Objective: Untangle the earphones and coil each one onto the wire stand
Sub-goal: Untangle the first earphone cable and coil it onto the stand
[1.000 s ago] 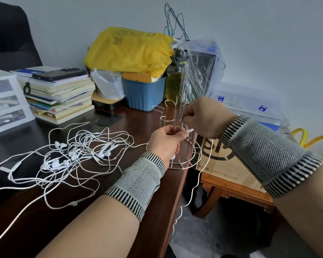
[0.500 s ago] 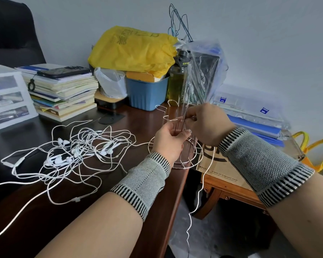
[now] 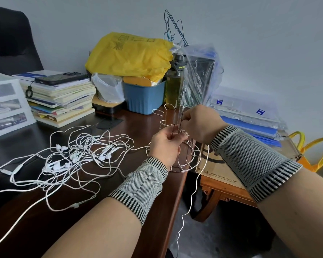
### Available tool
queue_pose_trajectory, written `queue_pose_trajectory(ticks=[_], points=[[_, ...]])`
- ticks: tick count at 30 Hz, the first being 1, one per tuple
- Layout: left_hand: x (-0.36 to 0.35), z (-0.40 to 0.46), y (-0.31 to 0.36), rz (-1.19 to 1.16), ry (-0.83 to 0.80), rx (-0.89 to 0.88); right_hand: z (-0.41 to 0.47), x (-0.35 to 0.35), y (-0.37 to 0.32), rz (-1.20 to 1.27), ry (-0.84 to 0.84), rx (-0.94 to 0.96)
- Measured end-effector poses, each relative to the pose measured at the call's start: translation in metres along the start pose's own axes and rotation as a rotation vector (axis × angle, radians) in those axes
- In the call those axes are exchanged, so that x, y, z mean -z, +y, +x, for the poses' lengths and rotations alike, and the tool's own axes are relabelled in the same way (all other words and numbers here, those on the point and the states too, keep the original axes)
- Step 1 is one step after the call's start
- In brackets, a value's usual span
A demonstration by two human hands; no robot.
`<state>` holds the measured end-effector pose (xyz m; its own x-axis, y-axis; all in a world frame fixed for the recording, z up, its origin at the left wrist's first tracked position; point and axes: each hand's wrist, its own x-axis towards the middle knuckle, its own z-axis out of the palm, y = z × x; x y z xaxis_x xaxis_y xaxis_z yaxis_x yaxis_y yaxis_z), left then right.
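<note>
Head view: the thin metal wire stand [image 3: 172,146] sits upright at the right edge of the dark wooden table [image 3: 104,211]. The left hand [image 3: 165,146] pinches its upright rods, while the right hand [image 3: 199,123] has its fingers curled round a white earphone cable [image 3: 198,185] (its tail hangs off the table edge). The tangled white earphones [image 3: 76,157] lie left of the stand.

— What do we see differently now at the wire stand [image 3: 172,142]?
— Our right hand [image 3: 199,123] sits lower against the stand's post than a second ago, and the white cable [image 3: 198,185] trailing off the surface [image 3: 153,211] edge hangs longer toward the floor.
— And our left hand [image 3: 164,146]?
— Its fingers have loosened around the uprights.
</note>
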<state>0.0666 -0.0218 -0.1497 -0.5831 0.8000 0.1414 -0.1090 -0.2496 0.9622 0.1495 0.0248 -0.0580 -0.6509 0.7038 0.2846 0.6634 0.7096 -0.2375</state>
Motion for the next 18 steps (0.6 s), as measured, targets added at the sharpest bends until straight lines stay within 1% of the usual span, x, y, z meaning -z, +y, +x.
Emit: queue_pose_trajectory(ticks=[3, 7, 12, 15, 17, 18], points=[[-0.001, 0.001, 0.0, 0.001, 0.017, 0.004, -0.005, -0.007, 0.0, -0.053, 0.128, 0.024], [-0.002, 0.002, 0.001, -0.026, 0.048, 0.013, -0.018, -0.011, -0.001, -0.081, 0.298, 0.117], [-0.003, 0.004, -0.001, -0.024, 0.044, 0.011, -0.033, -0.011, 0.001, -0.138, 0.365, 0.162], [-0.003, 0.003, 0.0, -0.054, 0.039, 0.019, -0.041, -0.019, 0.002, -0.047, 0.393, 0.175], [-0.003, 0.003, 0.0, -0.052, 0.031, 0.014, -0.047, -0.028, 0.007, 0.05, 0.375, 0.132], [-0.002, 0.003, -0.001, -0.014, 0.029, -0.004, -0.05, -0.032, 0.011, 0.093, 0.366, 0.098]])
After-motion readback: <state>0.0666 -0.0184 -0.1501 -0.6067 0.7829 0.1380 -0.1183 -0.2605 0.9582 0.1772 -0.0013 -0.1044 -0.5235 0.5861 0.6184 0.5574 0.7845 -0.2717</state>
